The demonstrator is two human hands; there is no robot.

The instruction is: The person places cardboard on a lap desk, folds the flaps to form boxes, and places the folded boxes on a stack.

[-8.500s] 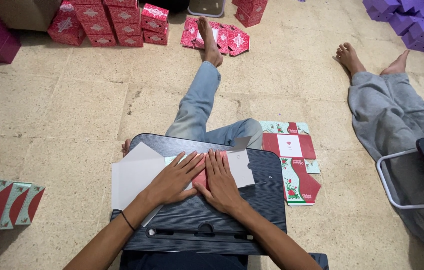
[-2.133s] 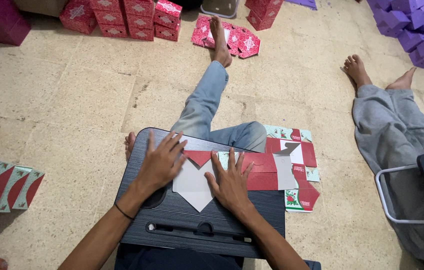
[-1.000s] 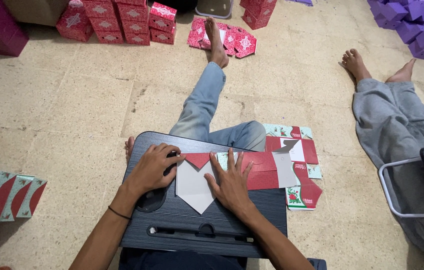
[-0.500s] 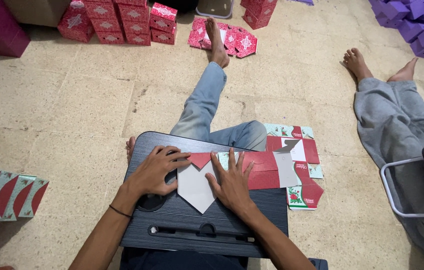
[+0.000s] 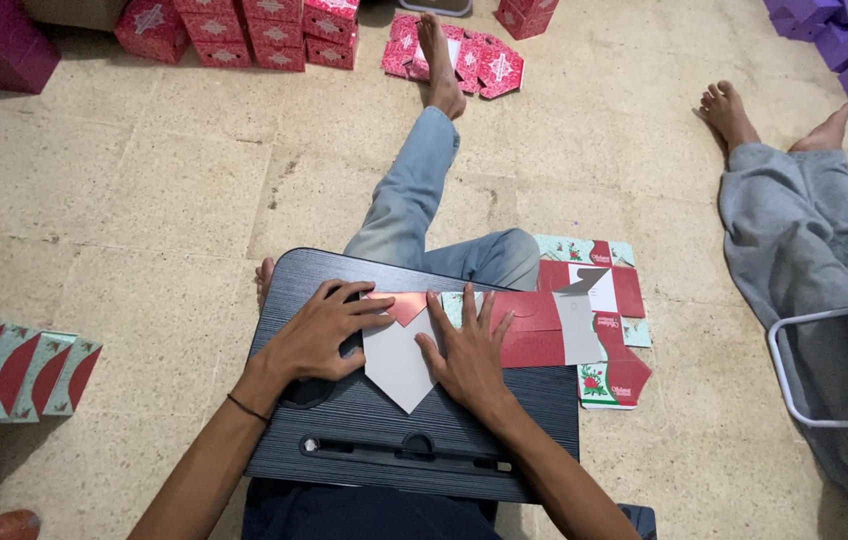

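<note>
Beige stone-like floor (image 5: 144, 200) fills the scene, with a dark lap desk (image 5: 344, 440) resting across the person's legs at the near middle. Its near edge is partly hidden behind the forearms, and the far right corner is covered by the flat carton sheet (image 5: 554, 325) lying on it. That sheet's right part hangs off the desk over a stack of more flat sheets (image 5: 609, 375) on the floor, so where one sheet ends and the next begins is hard to make out.

The carton sheet is red with green patterned edges on its printed side and pale grey-white inside. One folded flap (image 5: 399, 360) shows its pale side as a pointed shape, tip aimed toward the near edge of the desk, topped by a small red triangle. The sheet's long axis runs left to right across the desk.

The left hand (image 5: 319, 330) lies with fingers curled, pressing down on the flap's left edge. The right hand (image 5: 469, 350) is spread flat, fingers splayed, pressing the flap's right side; probably a fold line lies beneath it.

Red boxes (image 5: 244, 25) sit far left, folded cartons (image 5: 14, 365) lie at the left edge, and another person's grey-trousered legs (image 5: 804, 230) stretch out at right.
</note>
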